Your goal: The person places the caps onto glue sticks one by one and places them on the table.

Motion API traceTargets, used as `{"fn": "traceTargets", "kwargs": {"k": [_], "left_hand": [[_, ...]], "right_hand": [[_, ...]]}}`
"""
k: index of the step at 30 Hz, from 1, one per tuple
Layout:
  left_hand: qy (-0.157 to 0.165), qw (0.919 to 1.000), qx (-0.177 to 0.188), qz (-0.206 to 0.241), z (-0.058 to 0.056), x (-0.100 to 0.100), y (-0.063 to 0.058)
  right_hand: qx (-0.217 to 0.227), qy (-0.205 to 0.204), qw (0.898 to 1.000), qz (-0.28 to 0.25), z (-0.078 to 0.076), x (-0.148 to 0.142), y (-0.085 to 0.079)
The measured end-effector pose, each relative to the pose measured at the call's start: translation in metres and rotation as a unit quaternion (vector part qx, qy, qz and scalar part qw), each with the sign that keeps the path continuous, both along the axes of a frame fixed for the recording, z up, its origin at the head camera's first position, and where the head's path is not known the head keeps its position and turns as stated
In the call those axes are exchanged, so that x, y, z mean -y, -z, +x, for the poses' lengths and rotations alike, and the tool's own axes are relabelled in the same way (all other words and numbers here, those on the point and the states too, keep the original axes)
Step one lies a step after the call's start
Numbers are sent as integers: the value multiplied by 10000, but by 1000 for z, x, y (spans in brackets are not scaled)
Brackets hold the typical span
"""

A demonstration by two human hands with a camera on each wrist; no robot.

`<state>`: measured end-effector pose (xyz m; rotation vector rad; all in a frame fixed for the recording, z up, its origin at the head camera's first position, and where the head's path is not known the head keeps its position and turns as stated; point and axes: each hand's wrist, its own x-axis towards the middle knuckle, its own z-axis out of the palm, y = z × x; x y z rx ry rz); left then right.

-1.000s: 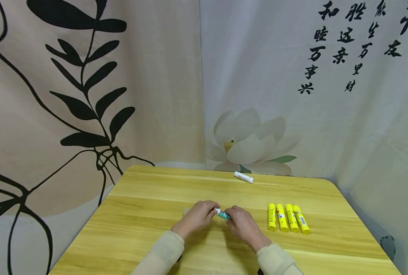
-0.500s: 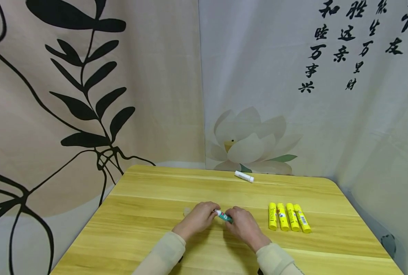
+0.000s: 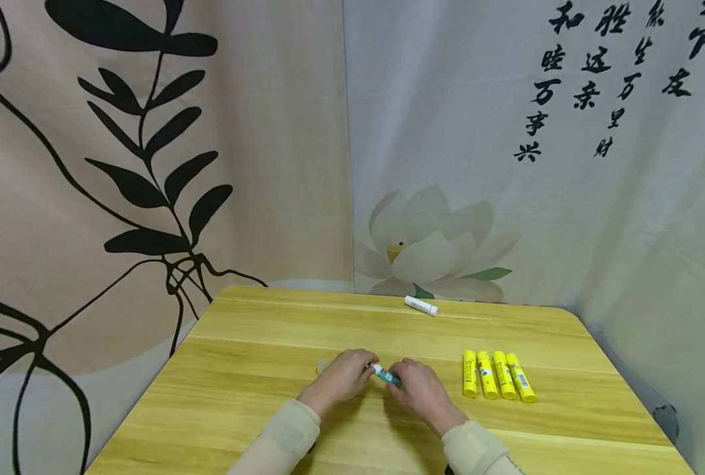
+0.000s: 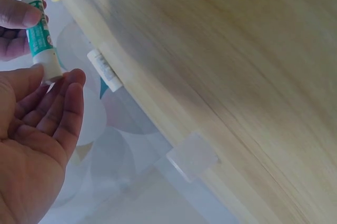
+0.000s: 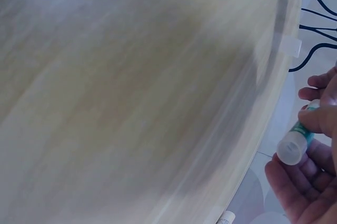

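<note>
Both hands share one green-and-white glue stick (image 3: 386,375), held slantwise above the middle of the table. My left hand (image 3: 341,377) pinches its white end between thumb and fingers, as the left wrist view also shows. At the opposite end, my right hand (image 3: 419,390) grips the stick, its fingers covering part of the green label. In the right wrist view a round, whitish end of the glue stick (image 5: 293,148) faces the camera. The left wrist view shows green print on the glue stick (image 4: 39,37) between the two hands.
Several yellow glue sticks (image 3: 497,377) lie side by side on the wooden table (image 3: 257,382), right of the hands. A white glue stick (image 3: 421,306) lies near the far edge. Left of the hands sits a small translucent piece (image 4: 192,156). Printed curtains (image 3: 287,145) hang behind the table.
Both hands keep their hold on the glue stick, which has shifted very slightly toward the person, its label showing a little differently. The other sticks stay where they were.
</note>
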<state>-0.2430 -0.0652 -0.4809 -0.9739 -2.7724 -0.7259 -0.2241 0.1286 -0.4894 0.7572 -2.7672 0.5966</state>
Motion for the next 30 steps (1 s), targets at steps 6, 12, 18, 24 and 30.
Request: {"fn": "traceTargets", "kwargs": {"k": [6, 12, 18, 24, 30], "left_hand": [[-99, 9998, -143, -17, 0, 1, 1], [-60, 9999, -134, -17, 0, 1, 1], [-116, 9997, -142, -153, 0, 2, 1], [-347, 9983, -177, -436, 3, 4, -1], [-593, 9946, -235, -813, 6, 5, -3]], "right_hand": [[89, 50, 9999, 37, 1, 0, 0], [101, 198, 9997, 78, 1, -2, 2], [53, 362, 9993, 74, 1, -6, 3], [52, 603, 9981, 140, -1, -9, 5], [121, 847, 9962, 143, -2, -11, 5]]}}
